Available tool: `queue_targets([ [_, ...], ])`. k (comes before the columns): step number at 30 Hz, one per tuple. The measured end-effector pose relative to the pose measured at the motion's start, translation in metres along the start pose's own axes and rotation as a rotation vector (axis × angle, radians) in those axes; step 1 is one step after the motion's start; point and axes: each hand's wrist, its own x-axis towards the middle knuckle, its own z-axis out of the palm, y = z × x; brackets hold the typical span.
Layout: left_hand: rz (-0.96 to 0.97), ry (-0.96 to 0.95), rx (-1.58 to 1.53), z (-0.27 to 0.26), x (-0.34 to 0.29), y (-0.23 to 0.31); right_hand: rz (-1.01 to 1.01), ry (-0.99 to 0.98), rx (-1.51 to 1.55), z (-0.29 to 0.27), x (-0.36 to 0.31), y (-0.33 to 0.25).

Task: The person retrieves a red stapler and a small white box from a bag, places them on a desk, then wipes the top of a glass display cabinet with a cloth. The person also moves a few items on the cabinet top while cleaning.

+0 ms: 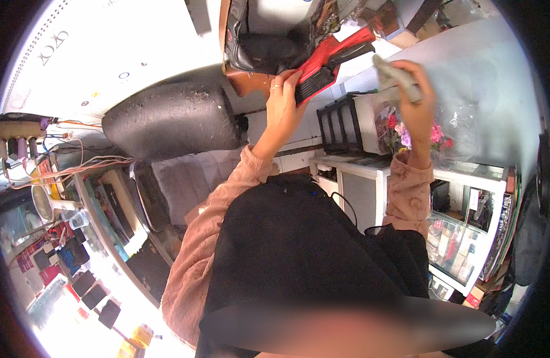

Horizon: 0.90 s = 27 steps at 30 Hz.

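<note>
My left hand [283,107] is closed around the near end of a long red and black hinged tool [326,68], whose exact kind I cannot make out. The tool slants up to the right, with a ridged black panel beside my fingers and a narrow red arm at its far end. To its right, my right hand [419,92] grips a folded greyish cloth [399,79]. A small gap separates the cloth from the tool's far end.
A black padded chair [173,116] stands at left, below a large wall calendar [96,53]. Beyond the tool sits a black bag [272,51]. Pink and red flowers [406,132] are beside my right wrist, above a white glass-fronted cabinet [463,244]. Loose wires [87,167] hang at far left.
</note>
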Motion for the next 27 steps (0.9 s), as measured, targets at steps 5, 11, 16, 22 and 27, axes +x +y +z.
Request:
queue_targets([
  [5,0.046,0.024,-0.070,0.007,-0.006,-0.009,0.115,0.235,0.332,-0.012,0.020,0.007],
  [11,-0.023,0.045,-0.128,0.016,-0.012,-0.019,-0.024,0.146,0.368,0.076,0.014,0.009],
  [16,0.004,0.025,-0.107,0.013,-0.014,-0.023,0.328,-0.106,0.522,0.062,-0.010,0.029],
  [22,-0.050,0.029,-0.098,0.018,-0.014,-0.022,-0.002,0.291,0.317,0.022,0.018,0.041],
  [27,-0.177,-0.034,-0.161,0.018,-0.013,-0.021,-0.150,0.051,-0.085,0.078,0.034,0.046],
])
